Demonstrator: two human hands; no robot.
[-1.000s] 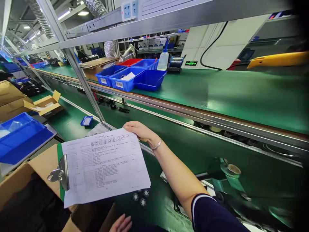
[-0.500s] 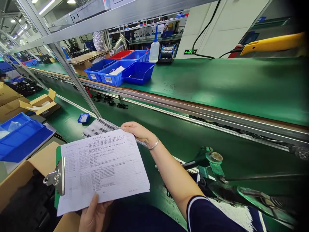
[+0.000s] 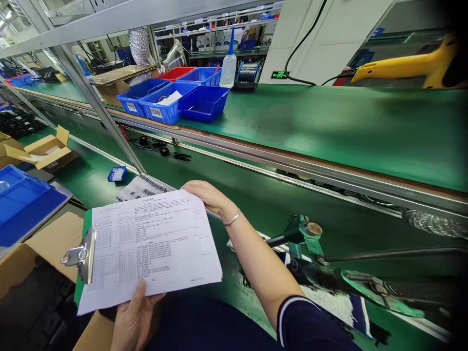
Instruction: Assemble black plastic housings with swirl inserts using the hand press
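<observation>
A green clipboard (image 3: 78,287) with a metal clip (image 3: 82,254) carries a stack of printed sheets (image 3: 157,248), held tilted in front of me. My left hand (image 3: 134,312) grips its near edge, thumb on top of the paper and fingers underneath. At the far right corner my right hand (image 3: 204,195), with a silver bangle on the wrist, is closed around the paper's edge. Its fingertips are partly hidden. Just beyond the clipboard lies a sheet with rows of small dark parts (image 3: 141,186), and a small blue tray (image 3: 117,174) stands beside it.
A green metal hand press (image 3: 310,239) stands on the right. Blue bins (image 3: 204,103), a bottle (image 3: 228,68) and a wire spool (image 3: 248,73) sit on the raised bench. A yellow tool (image 3: 398,67) lies there too. At left are an open carton (image 3: 51,151) and a blue crate (image 3: 22,209).
The view has shifted slightly, so bench items appear further left and a little higher. Both hands keep the same hold on the clipboard, which has barely moved.
</observation>
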